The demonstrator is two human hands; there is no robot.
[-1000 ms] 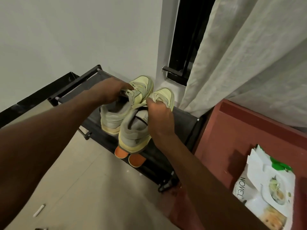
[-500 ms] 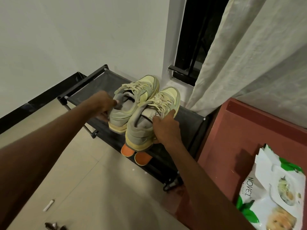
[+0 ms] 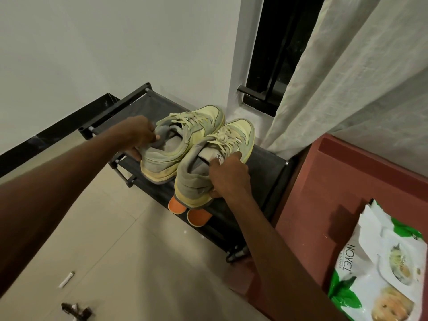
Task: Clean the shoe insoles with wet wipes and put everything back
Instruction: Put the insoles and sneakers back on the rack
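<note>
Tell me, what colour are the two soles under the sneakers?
Orange. The two soles show on the lower shelf, seen best in the head view.

Left shoe: pale yellow and grey-green sneaker, laces loose, toe toward the wall, on the top tier of the black shoe rack, heel collar gripped by the left hand. Right shoe: same pattern, just beside it, gripped at the tongue side by the right hand. Wet wipes pack: white and green (flap raised), lying on the red surface.
</note>
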